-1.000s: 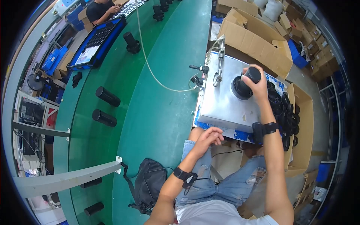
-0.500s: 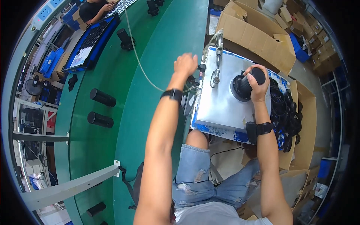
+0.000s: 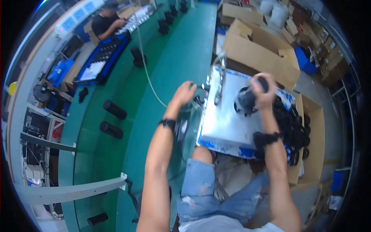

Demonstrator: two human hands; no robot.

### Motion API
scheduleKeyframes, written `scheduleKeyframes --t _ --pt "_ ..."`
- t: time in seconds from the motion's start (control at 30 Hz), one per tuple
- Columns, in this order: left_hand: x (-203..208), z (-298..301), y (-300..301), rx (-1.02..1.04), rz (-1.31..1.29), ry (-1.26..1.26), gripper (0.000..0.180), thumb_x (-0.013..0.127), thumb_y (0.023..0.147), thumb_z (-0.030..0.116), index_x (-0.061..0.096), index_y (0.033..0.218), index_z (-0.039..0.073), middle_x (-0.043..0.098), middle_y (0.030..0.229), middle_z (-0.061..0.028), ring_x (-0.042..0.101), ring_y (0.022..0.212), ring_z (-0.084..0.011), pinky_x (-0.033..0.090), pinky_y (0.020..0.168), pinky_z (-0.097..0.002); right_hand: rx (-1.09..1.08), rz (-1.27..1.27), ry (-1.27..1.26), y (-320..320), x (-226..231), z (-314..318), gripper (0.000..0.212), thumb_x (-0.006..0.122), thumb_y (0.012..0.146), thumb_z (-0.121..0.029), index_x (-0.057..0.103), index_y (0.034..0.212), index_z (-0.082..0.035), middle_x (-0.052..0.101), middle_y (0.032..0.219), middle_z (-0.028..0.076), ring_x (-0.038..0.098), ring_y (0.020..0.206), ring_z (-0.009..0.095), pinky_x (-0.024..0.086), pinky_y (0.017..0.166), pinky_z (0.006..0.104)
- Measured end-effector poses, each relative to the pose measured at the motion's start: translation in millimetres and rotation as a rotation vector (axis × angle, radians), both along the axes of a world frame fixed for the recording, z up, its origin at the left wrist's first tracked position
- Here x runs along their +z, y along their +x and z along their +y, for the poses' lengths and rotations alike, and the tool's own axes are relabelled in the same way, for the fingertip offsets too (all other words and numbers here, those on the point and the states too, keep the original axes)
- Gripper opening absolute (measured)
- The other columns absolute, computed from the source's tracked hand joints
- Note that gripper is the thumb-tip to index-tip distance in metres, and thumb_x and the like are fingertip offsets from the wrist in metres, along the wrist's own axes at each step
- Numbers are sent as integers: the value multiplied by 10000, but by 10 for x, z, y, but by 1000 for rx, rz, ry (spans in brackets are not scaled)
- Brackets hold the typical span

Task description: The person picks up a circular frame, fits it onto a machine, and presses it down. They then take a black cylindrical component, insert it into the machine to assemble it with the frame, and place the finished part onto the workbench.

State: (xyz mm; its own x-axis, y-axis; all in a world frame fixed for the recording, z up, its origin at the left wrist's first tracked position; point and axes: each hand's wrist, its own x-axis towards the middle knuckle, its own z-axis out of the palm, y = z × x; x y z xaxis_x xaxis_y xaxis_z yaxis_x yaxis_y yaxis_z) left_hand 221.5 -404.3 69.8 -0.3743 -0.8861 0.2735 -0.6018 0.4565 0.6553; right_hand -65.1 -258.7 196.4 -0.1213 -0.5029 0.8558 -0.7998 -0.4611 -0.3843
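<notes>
Your right hand (image 3: 262, 91) wraps the black cylindrical part (image 3: 247, 101) on the metal plate (image 3: 226, 123); it looks rigid, smooth: grip its sides. Left hand (image 3: 184, 92) reaches open.

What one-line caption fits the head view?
Right hand grips a black cylindrical part on a metal plate; left hand reaches beside it.
</notes>
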Motion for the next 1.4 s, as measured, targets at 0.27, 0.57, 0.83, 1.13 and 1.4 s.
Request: scheduleKeyframes --t 0.27,0.57,0.83,1.13,1.4 --pt "2235 1930 299 -326 503 -478 697 779 680 302 505 1241 -7 564 1169 -222 547 1105 -385 418 971 -429 769 -141 240 1275 1684 592 491 652 819 -407 569 1093 -9 633 995 107 600 924 205 460 863 324" --pt "1038 2331 2105 824 477 -117 465 768 705 217 496 1008 -8 644 894 -151 647 804 -273 517 706 -406 343 -183 681 656 246 1819 365 666 837 -186 580 1133 10 551 1255 163 520 1196 246 406 1006 358" --pt "-297 1985 4328 1406 141 -155 676 848 672 246 495 1155 -71 638 1093 -214 633 990 -353 493 889 -443 -122 -555 789 -1034 -754 2750 123 648 858 -45 639 968 10 676 859 59 648 805 107 509 753 244" --pt "481 2052 2996 1363 -238 -628 623 684 828 220 414 1319 -51 391 1361 -238 439 1227 -357 394 998 -455 -641 -147 1534 -1152 -865 2522 282 711 751 -226 697 849 38 713 752 156 712 667 230 559 709 322" --pt "646 3039 891 241 369 -214 280 540 862 -4 562 1140 9 590 1138 -98 576 1004 -184 470 838 -290 -699 -208 1621 -1362 -1435 2540 250 684 737 -199 703 848 25 718 807 164 708 849 291 552 788 357"
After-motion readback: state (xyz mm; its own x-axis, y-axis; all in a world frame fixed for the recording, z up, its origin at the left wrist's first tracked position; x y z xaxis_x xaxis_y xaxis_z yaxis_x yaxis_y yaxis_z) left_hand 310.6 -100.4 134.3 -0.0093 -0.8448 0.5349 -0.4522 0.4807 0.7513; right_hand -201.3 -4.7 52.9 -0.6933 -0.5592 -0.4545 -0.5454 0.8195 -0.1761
